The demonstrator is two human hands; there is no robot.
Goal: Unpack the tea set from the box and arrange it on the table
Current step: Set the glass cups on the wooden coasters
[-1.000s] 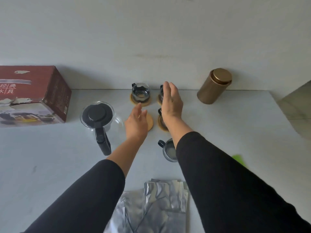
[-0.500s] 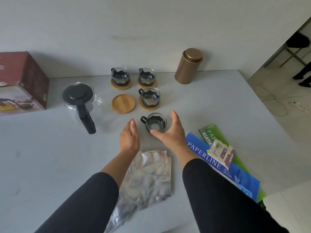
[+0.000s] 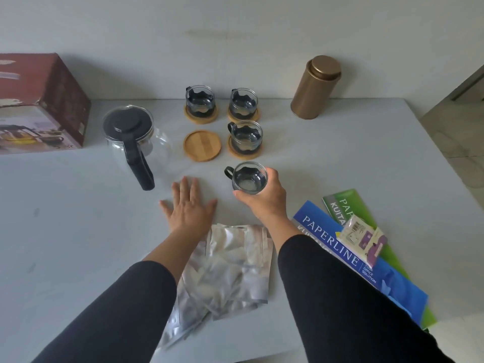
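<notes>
The fourth cup (image 3: 249, 179) sits in the right hand (image 3: 264, 199), fingers and thumb curled round its glass wall from the near-right side, its black handle pointing left; whether its base is on the table (image 3: 340, 158) or just off it cannot be told. The grip on the body leaves the handle and rim free, which suits setting it down squarely. Just beyond it lies the one bare coaster (image 3: 202, 145) — judging by the layout, that is where this cup belongs, since the other three cups each stand on a coaster: far-left cup (image 3: 199, 98), far-right cup (image 3: 243, 102) and the near-right cup (image 3: 246, 136), forming a square with one gap. The left hand (image 3: 189, 209) lies flat on the table with fingers spread, holding nothing, likely a brace while the other reaches. Left of the coasters stands the glass teapot (image 3: 131, 134), lid on, its black handle turned toward the near side for an easy grasp. The box (image 3: 42, 106) is pushed to the far left, out of the working area. A gold tin (image 3: 315, 87) stands upright at the far right by the wall. Near the person lie foil pouches (image 3: 233, 268) — and to the right, paper packs (image 3: 348, 252) with a small packet (image 3: 362, 239) on top.
</notes>
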